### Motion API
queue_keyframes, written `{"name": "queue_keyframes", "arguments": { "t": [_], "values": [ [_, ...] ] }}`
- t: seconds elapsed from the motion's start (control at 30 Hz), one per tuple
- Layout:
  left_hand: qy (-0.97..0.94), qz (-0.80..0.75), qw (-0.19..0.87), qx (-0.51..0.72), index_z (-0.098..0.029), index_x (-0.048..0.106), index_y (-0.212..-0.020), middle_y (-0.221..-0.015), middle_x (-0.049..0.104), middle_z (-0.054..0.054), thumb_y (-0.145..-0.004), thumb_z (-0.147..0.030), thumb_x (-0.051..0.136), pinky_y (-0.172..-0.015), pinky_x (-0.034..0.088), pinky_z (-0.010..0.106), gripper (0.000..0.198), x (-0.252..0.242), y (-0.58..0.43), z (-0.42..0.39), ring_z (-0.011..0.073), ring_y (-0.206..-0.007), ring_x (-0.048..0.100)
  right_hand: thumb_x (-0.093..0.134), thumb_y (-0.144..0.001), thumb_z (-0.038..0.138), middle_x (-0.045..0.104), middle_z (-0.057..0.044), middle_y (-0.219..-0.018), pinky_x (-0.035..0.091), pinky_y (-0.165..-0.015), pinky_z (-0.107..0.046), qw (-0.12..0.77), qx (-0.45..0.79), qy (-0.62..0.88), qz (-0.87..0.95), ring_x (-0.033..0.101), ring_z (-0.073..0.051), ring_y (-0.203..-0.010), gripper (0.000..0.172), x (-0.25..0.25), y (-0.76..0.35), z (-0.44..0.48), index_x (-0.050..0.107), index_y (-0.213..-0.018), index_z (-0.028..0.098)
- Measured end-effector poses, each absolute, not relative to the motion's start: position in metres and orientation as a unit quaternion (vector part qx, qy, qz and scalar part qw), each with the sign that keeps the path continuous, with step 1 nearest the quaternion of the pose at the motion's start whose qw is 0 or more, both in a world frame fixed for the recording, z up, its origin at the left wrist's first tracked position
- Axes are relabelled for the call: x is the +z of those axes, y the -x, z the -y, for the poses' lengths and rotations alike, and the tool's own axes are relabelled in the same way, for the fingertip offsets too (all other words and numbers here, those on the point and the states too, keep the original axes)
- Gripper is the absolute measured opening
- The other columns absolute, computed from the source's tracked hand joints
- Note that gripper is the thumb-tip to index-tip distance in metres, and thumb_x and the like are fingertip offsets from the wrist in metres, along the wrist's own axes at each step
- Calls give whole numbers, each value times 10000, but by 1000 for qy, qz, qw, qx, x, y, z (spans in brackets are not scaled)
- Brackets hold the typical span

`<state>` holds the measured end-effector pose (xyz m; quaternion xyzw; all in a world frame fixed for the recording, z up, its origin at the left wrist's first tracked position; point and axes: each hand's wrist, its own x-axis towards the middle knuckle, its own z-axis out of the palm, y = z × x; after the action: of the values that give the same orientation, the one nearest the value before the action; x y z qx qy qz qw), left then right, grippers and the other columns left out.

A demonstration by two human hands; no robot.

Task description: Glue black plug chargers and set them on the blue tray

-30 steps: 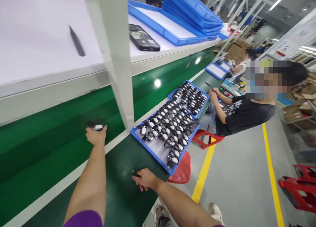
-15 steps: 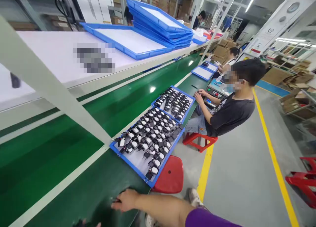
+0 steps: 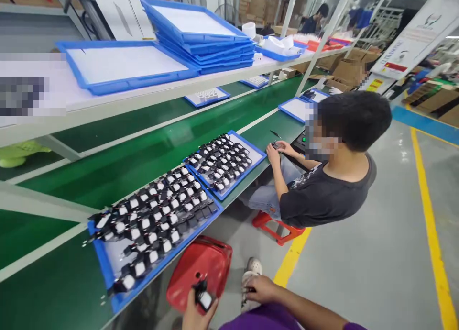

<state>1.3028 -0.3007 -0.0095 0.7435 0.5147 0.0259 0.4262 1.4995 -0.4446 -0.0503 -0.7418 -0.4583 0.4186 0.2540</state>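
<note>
My left hand (image 3: 196,315) is closed around a small black power adapter (image 3: 204,299) with a white face, above the red stool (image 3: 179,277). To its right, over the floor and near my shoe, my right hand (image 3: 263,290) has its fingers curled in; whatever may be inside them is hidden. On the green bench, the nearer blue tray (image 3: 103,268) carries rows of similar black-and-white adapters (image 3: 152,236). Touching its far end is a second blue tray (image 3: 256,153), also filled with many adapters.
A co-worker (image 3: 326,177) sits at the bench on a red stool (image 3: 279,229), handling a small dark item. Stacked blue trays (image 3: 222,50) and another blue tray (image 3: 125,62) rest on the upper shelf. A white post (image 3: 46,201) slants down at left.
My view has turned and come closer to the co-worker. My right hand has left the bench top. My left hand has come into fuller view, holding an adapter.
</note>
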Motion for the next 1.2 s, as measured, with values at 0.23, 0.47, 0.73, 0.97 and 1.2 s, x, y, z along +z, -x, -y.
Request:
{"name": "queue_keyframes", "arguments": {
  "t": [0.23, 0.47, 0.73, 0.97, 1.2],
  "values": [
    [-756, -403, 515, -15, -197, 586, -1176, -1301, 611, 139, -534, -382, 690, -1110, 384, 467, 677, 11, -1459, 358, 373, -1265, 519, 518, -797, 355, 488, -5, -494, 482, -544, -377, 340, 430, 786, 286, 625, -218, -548, 283, -26, -1606, 563, 477, -533, 263],
    [-744, -399, 536, 8, -190, 599, -1141, -1268, 613, 141, -515, -236, 724, -1115, 363, 472, 640, 7, -1478, 356, 377, -1258, 517, 601, -712, 361, 694, -31, -939, 562, -734, -463, 378, 431, 751, 329, 695, -308, -897, 243, -28, -1615, 515, 632, -953, 359],
    [-684, -378, 623, 40, -170, 458, -1245, -1248, 605, 148, -577, -270, 682, -1034, 447, 424, 712, -16, -1475, 302, 317, -1178, 584, 744, -608, 273, 648, -83, -1226, 494, -960, -453, 374, 431, 694, 439, 632, -321, -1108, 700, 2, -1620, 423, 557, -1282, 308],
    [-618, -335, 709, 63, -178, 362, -1371, -1373, 517, 189, -597, -372, 760, -1104, 356, 494, 892, -3, -1481, 252, 340, -1285, 496, 734, -645, 299, 595, -122, -1312, 472, -989, -442, 356, 384, 711, 469, 591, -326, -1172, 741, 11, -1616, 374, 481, -1340, 249],
    [-770, -250, 581, 84, -258, 2, -1522, -1586, 170, 176, -806, -365, 637, -1101, 367, 493, 963, 27, -1506, 249, 313, -1436, 282, 660, -659, 247, 615, -125, -1247, 491, -941, -448, 346, 345, 759, 430, 608, -339, -1121, 616, 8, -1628, 369, 508, -1256, 225]
  ]
}}
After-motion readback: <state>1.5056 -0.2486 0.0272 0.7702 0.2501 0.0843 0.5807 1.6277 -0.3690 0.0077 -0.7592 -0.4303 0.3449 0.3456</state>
